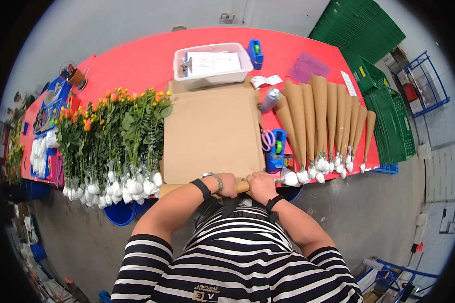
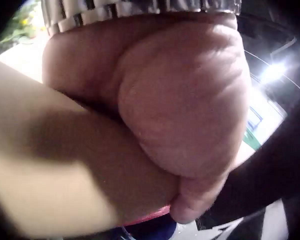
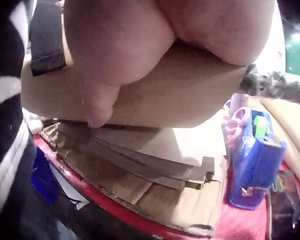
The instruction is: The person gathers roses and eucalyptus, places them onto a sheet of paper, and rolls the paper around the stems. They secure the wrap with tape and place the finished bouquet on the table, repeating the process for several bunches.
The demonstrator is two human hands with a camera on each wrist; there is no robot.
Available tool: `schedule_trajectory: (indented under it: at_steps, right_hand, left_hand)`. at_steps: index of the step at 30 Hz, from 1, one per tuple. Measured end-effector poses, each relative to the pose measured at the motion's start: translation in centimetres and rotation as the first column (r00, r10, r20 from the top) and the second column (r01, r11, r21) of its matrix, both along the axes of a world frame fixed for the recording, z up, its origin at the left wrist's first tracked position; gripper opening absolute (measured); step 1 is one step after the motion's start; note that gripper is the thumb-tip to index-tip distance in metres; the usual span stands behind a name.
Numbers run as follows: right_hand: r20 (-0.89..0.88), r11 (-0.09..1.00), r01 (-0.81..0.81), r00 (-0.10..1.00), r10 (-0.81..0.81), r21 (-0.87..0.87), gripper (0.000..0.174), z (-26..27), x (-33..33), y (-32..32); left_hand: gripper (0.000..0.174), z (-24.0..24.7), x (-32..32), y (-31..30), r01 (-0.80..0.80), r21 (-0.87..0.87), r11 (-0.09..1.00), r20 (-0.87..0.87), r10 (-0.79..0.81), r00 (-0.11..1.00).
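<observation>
A rolled brown paper cone (image 1: 242,187) lies sideways along the front of the cardboard sheets, close to the person's waist. The left hand (image 1: 227,185) grips it near its middle, its thumb (image 2: 190,200) lying along the paper in the left wrist view. Beside it, the right hand (image 1: 262,188) holds the roll further right, fingers curled over the top and thumb (image 3: 100,105) against the side. Clear wrapping and dark greenery (image 3: 265,82) show past the roll's right end in the right wrist view. What lies inside the paper is hidden.
Left of the cardboard (image 1: 212,131) lie several flower bunches (image 1: 131,121) with white bagged stem ends. To the right are a blue tape dispenser (image 1: 275,156), pink scissors (image 1: 268,139), a spray can (image 1: 271,100) and several wrapped cones (image 1: 318,111). A white tub (image 1: 177,65) stands behind.
</observation>
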State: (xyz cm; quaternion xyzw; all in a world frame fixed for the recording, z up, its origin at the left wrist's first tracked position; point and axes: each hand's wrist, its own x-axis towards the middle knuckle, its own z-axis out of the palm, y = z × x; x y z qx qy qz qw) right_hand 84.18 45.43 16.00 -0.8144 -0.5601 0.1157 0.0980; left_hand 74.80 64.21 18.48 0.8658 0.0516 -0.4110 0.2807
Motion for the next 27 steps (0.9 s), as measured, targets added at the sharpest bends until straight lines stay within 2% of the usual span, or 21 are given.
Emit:
schedule_trajectory:
  at_steps: [1, 2, 4, 5, 7, 8, 9, 10, 11, 13, 14, 16, 17, 18, 19, 20, 21, 23, 24, 25, 27]
  right_hand:
    - [-0.007, 0.995, 0.009, 1.0, -0.01, -0.104, 0.038, 0.0, 0.2, -0.7]
    - [-0.13, 0.963, 0.077, 0.985, -0.114, -0.259, 0.041, 1.0, 0.2, -1.1]
    - [-0.228, 0.951, 0.122, 0.955, -0.191, -0.284, 0.043, 0.6, 0.9, -2.8]
    - [-0.317, 0.935, 0.143, 0.915, -0.251, -0.326, 0.044, 0.4, 1.1, -3.7]
    - [-0.236, 0.958, 0.204, 0.939, -0.249, -0.202, 0.042, 0.9, 1.2, -5.5]
    - [-0.126, 0.988, 0.151, 0.982, -0.144, 0.043, 0.041, 0.9, 1.5, -6.3]
    - [0.012, 0.959, 0.058, 0.998, -0.064, 0.277, 0.04, 0.8, 1.9, -6.9]
    - [0.051, 0.954, 0.03, 0.998, -0.048, 0.299, 0.039, 0.6, 2.3, -7.3]
    - [0.043, 0.95, 0.039, 0.998, -0.055, 0.308, 0.039, 0.4, 2.4, -7.6]
    - [-0.09, 0.991, 0.132, 0.988, -0.129, 0.028, 0.041, -0.3, 2.4, -7.8]
    - [-0.223, 0.991, 0.117, 0.967, -0.127, -0.056, 0.043, 1.2, 2.6, -7.9]
    - [-0.253, 0.99, 0.123, 0.958, -0.135, -0.064, 0.045, 0.4, 2.4, -8.4]
    - [-0.27, 0.989, 0.123, 0.953, -0.139, -0.078, 0.047, 0.0, 2.3, -8.6]
    - [-0.218, 0.986, 0.162, 0.965, -0.149, 0.042, 0.048, -0.4, 2.0, -9.0]
    - [-0.227, 0.985, 0.17, 0.961, -0.157, 0.041, 0.048, -0.8, 2.1, -9.3]
    - [-0.123, 0.97, 0.107, 0.989, -0.081, 0.218, 0.048, -1.2, 2.5, -9.5]
    - [-0.004, 0.923, 0.022, 1.0, -0.022, 0.383, 0.05, -1.5, 2.8, -9.6]
    - [0.0, 0.927, 0.023, 1.0, -0.025, 0.374, 0.045, -1.8, 2.6, -9.9]
    - [-0.127, 0.976, 0.091, 0.99, -0.066, 0.199, 0.043, -1.8, 2.4, -10.0]
    - [-0.241, 0.991, 0.131, 0.962, -0.125, 0.01, 0.041, -1.7, 2.3, -10.1]
    - [-0.258, 0.992, 0.125, 0.958, -0.128, -0.027, 0.039, -0.7, 2.2, -10.5]
  left_hand:
    - [0.039, -0.3, 0.2, -1.0, 0.019, 0.012, 1.0, -0.002, -0.019, 1.0]
    - [0.039, -0.1, -0.1, -2.4, 0.025, 0.155, 0.988, 0.19, -0.054, 0.98]
    - [0.041, -0.2, 0.4, -4.4, 0.01, 0.351, 0.936, 0.506, -0.199, 0.839]
    - [0.041, 0.7, 1.0, -4.9, 0.028, 0.36, 0.933, 0.499, -0.218, 0.839]
    - [0.045, 3.0, 2.8, -5.6, 0.108, 0.311, 0.944, 0.249, -0.191, 0.949]
    - [0.045, 3.0, 3.5, -5.7, 0.119, 0.316, 0.941, 0.244, -0.201, 0.949]
    - [0.048, 2.8, 4.0, -5.5, 0.096, 0.178, 0.979, 0.084, -0.112, 0.99]
    - [0.051, 2.8, 4.3, -5.6, 0.044, 0.047, 0.998, -0.091, -0.04, 0.995]
    - [0.051, 3.1, 4.3, -6.3, 0.051, 0.057, 0.997, -0.099, -0.046, 0.994]
    - [0.058, 3.8, 3.6, -7.8, 0.036, 0.265, 0.964, 0.134, -0.074, 0.988]
    - [0.058, 3.6, 3.5, -8.3, 0.048, 0.274, 0.961, 0.122, -0.085, 0.989]
    - [0.063, 3.0, 3.3, -8.9, 0.141, 0.419, 0.897, 0.299, -0.283, 0.912]
    - [0.063, 3.4, 3.6, -8.8, 0.154, 0.424, 0.893, 0.288, -0.294, 0.911]
    - [0.063, 4.0, 4.1, -8.4, 0.137, 0.286, 0.948, 0.148, -0.185, 0.971]
    - [0.064, 4.3, 4.3, -8.2, 0.088, 0.148, 0.985, -0.013, -0.087, 0.996]
    - [0.063, 3.7, 4.1, -8.0, 0.021, 0.036, 0.999, -0.094, -0.018, 0.995]
    - [0.063, 3.0, 4.1, -8.2, 0.024, 0.037, 0.999, -0.1, -0.02, 0.995]
    - [0.063, 2.7, 3.6, -9.0, 0.011, 0.086, 0.996, -0.091, -0.003, 0.996]
    - [0.065, 3.6, 3.2, -10.2, 0.044, 0.269, 0.962, 0.019, -0.051, 0.999]
    - [0.065, 3.4, 3.3, -10.6, 0.045, 0.273, 0.961, 0.015, -0.051, 0.999]
    - [0.07, 4.4, 3.7, -11.5, 0.175, 0.488, 0.855, 0.174, -0.291, 0.941]
